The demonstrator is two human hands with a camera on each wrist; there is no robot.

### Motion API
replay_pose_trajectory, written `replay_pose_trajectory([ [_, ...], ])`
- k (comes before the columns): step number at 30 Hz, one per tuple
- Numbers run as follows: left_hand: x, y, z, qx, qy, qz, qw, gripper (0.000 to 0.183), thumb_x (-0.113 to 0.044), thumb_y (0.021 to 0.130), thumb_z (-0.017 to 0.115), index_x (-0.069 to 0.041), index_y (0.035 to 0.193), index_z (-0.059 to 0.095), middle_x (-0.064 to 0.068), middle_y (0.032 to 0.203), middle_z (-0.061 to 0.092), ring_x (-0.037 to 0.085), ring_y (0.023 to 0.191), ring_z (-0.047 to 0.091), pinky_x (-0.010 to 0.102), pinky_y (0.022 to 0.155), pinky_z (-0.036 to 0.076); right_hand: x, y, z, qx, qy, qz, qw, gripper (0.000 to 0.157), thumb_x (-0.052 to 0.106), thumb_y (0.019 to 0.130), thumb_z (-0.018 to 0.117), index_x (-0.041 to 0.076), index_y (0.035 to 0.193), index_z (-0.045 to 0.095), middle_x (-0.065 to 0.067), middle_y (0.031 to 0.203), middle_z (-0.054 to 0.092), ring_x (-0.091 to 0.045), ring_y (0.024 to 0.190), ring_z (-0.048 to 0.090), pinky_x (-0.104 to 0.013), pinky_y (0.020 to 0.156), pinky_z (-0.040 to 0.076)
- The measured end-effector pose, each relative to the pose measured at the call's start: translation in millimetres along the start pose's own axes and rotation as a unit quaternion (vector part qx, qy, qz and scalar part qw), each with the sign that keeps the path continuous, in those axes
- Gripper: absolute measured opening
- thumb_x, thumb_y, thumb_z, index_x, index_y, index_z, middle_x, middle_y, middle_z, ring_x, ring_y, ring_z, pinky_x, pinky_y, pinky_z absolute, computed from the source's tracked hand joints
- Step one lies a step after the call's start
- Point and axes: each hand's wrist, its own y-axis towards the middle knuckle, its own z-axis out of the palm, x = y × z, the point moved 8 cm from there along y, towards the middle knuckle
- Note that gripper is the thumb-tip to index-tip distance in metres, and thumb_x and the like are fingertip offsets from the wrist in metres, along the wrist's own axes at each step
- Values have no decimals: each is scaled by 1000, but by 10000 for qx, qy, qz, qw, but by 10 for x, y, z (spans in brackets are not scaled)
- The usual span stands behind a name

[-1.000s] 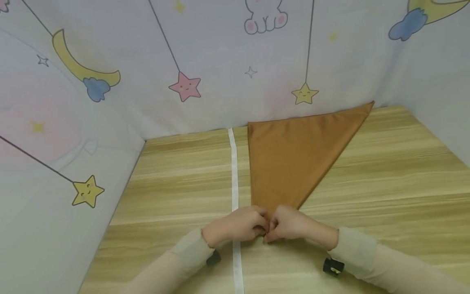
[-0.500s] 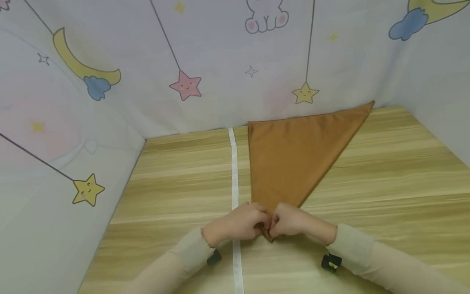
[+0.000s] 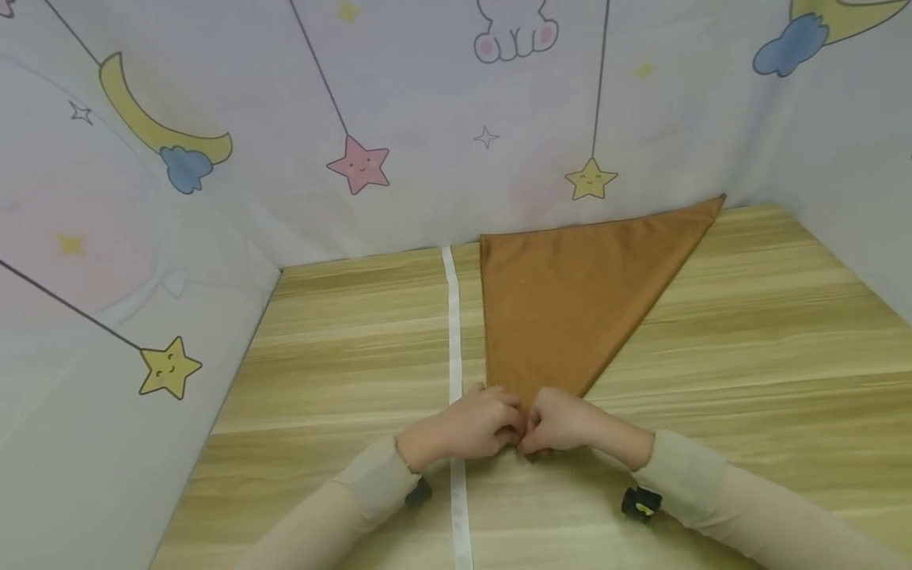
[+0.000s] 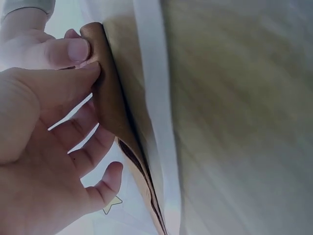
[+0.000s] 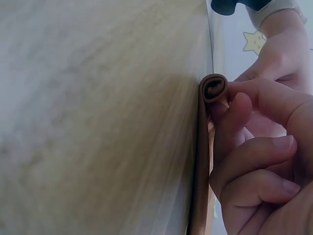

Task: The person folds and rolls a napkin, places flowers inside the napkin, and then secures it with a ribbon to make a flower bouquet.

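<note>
A brown cloth point(image 3: 563, 317), folded into a triangle, lies on the table with its narrow corner towards the person. Both hands meet at that corner, which is rolled up on itself. The right wrist view shows the end of the roll point(image 5: 213, 89) as a small spiral. My left hand point(image 3: 479, 425) pinches the roll, thumb on its near side and fingers behind; its little finger sticks out loosely in the left wrist view. Close beside it, my right hand point(image 3: 568, 422) pinches the roll between thumb and index finger, the other fingers curled. Knuckles hide part of the roll from the head view.
A white strip point(image 3: 454, 340) runs front to back along the wood-grained table point(image 3: 755, 348), just left of the cloth, passing under the left wrist. A pale wall hanging point(image 3: 427, 95) with printed stars and moons stands behind, touching the cloth's far edge.
Both hands have shifted slightly away from the person along the cloth, taking the near corner with them. The corner tip that poked out below the fingers half a second ago is now mostly tucked in.
</note>
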Motion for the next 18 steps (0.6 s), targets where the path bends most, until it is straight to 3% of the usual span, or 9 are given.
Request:
replay_pose_trajectory([
  [5,4,5,-23,-58,178,-75,9998,14,-11,79,73,-19,89,69,-6,91,64,12,87,53,22,68,28,-35,6,-30,48,37,-80,9999,23,8,71,71,3,50,61,12,44,47,2,41,32,-15,42,22],
  [9,11,16,-6,-37,370,-40,9993,15,-10,81,71,-21,91,72,-6,96,62,14,92,53,24,68,28,-66,2,-74,-9,-18,-148,9999,22,5,71,70,4,51,61,13,46,46,1,43,35,-16,44,25],
  [14,12,42,26,63,533,53,9985,15,-13,86,67,-23,95,74,-7,102,63,14,97,53,26,71,30,-48,-19,-115,-250,-422,-152,9987,20,10,72,75,8,54,66,14,48,49,-1,46,42,-17,46,33],
  [18,4,56,20,100,558,127,9983,14,-14,88,66,-22,96,75,-9,102,66,13,96,54,27,72,30,32,-51,-110,-523,-906,-270,9941,26,15,72,78,12,50,63,16,45,44,0,43,38,-17,43,30],
])
